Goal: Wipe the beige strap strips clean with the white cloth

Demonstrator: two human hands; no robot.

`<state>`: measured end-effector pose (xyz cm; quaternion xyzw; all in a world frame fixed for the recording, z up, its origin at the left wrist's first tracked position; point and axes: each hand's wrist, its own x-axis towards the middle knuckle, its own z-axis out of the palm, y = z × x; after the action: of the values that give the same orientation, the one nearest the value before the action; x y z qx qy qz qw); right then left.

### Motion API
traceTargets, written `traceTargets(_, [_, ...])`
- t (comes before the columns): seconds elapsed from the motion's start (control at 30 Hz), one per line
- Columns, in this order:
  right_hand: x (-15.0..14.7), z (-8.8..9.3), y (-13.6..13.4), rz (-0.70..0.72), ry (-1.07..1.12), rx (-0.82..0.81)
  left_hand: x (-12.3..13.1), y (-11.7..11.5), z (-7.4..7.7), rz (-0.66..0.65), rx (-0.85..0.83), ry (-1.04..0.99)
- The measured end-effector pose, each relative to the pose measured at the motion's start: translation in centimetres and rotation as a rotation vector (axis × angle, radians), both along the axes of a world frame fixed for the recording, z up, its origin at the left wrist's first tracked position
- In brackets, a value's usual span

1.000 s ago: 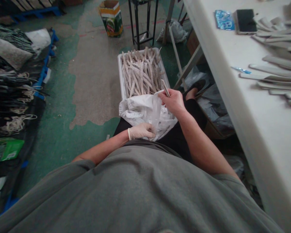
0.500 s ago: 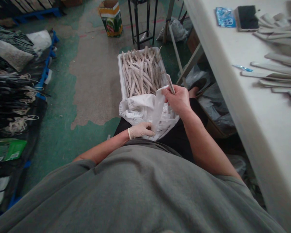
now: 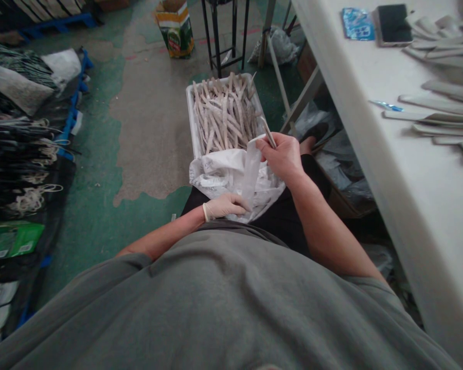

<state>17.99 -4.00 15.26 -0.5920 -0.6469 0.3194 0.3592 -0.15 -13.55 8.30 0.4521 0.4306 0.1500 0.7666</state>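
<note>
A pale translucent strip (image 3: 250, 169) stretches over my lap. My left hand (image 3: 226, 205), in a thin whitish glove, pinches its lower end. Bare, my right hand (image 3: 283, 154) has thumb and fingers closed on the strip's upper end. A slim greyish rod-like tool (image 3: 269, 132) also sticks up out of the right fist; its kind is unclear. Under the strip a crumpled white plastic bag (image 3: 219, 167) with white scraps lies on my lap. Just beyond it stands a white tray (image 3: 191, 115) heaped with many beige-grey strips (image 3: 226, 113).
To the right runs a white table (image 3: 389, 154) bearing grey curved strips (image 3: 440, 105), a phone (image 3: 394, 24) and a blue packet (image 3: 357, 24). Ahead are a black stool (image 3: 216, 41) and a cardboard box (image 3: 175, 33). Bundled goods (image 3: 19, 159) lie on a blue pallet at left.
Both hands keep their hold on the strip. The tool in my right hand has tipped slightly to the left, and the right hand has shifted very slightly.
</note>
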Motion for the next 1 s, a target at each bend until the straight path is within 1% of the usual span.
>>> traceTargets(0.1, [0.0, -0.2, 0.1, 0.010, -0.037, 0.005, -0.1, 0.0, 0.3, -0.028, 0.018, -0.011])
traceTargets(0.23, [0.2, -1.1, 0.6, -0.016, -0.046, -0.010, -0.1, -0.3, 0.9, -0.042, -0.011, -0.041])
traceTargets(0.3, [0.3, -1.7, 1.0, -0.037, 0.016, -0.055, -0.1, -0.6, 0.9, -0.036, -0.031, -0.048])
traceTargets(0.37, [0.3, -2.2, 1.2, -0.059, 0.121, -0.143, -0.1, -0.6, 0.7, -0.001, -0.068, -0.055])
traceTargets(0.43, [0.3, -2.8, 0.8, -0.062, 0.228, -0.271, -0.1, -0.3, 0.3, 0.106, -0.139, -0.073])
traceTargets(0.5, [0.3, -3.4, -0.3, -0.027, 0.315, -0.428, -0.2, 0.3, 0.1, 0.296, -0.232, -0.117])
traceTargets(0.6, [0.4, -4.5, -3.7, 0.104, 0.415, -0.658, -0.5, 1.8, 0.0, 0.607, -0.352, -0.214])
traceTargets(0.67, [0.3, -5.2, -6.4, 0.213, 0.477, -0.766, -0.7, 2.8, 0.2, 0.764, -0.400, -0.267])
traceTargets(0.7, [0.2, -5.5, -7.7, 0.244, 0.510, -0.804, -0.6, 3.1, 0.3, 0.821, -0.411, -0.293])
traceTargets(0.77, [-0.1, -5.9, -9.8, 0.280, 0.561, -0.844, -0.5, 3.6, 0.4, 0.898, -0.423, -0.344])
traceTargets(0.83, [-0.6, -6.0, -11.0, 0.302, 0.582, -0.846, -0.1, 3.8, 0.3, 0.934, -0.430, -0.380])
traceTargets(0.9, [-1.0, -6.0, -11.5, 0.320, 0.584, -0.845, 0.2, 3.7, 0.2, 0.941, -0.441, -0.397])
traceTargets(1.0, [-1.5, -6.1, -11.5, 0.315, 0.607, -0.877, 0.6, 3.3, 0.1, 0.904, -0.440, -0.417])
